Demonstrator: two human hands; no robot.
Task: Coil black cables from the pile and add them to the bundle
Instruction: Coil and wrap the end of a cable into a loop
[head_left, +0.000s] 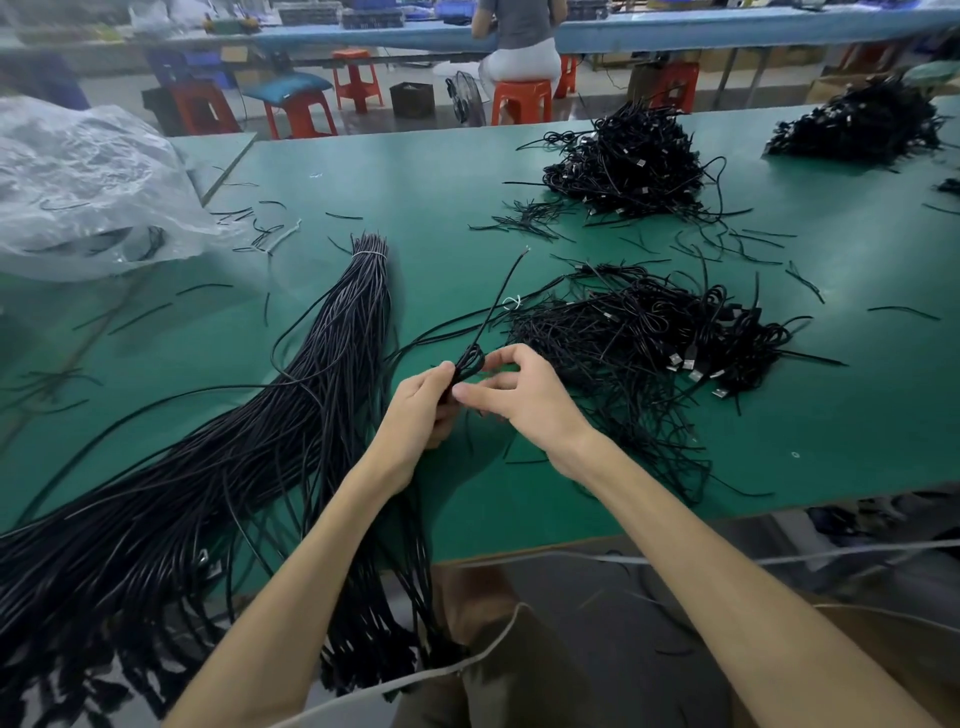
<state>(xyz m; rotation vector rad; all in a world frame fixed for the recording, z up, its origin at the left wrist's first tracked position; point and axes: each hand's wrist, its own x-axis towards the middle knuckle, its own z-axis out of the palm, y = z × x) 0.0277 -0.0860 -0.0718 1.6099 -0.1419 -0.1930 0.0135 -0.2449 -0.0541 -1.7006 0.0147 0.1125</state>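
Observation:
My left hand grips a small coil of black cable above the green table. My right hand pinches the same cable beside the coil, thumb and fingers curled round it. The cable's free end rises up and to the right, ending in a bare tip. To the left lies a long bundle of straight black cables, tied near its far end with a white band. A pile of coiled cables with USB plugs sits just right of my hands.
Two more black cable heaps lie further back, one in the middle and one at the right. Short black offcuts litter the table. A clear plastic bag sits at the left. A seated person and orange stools are beyond the table.

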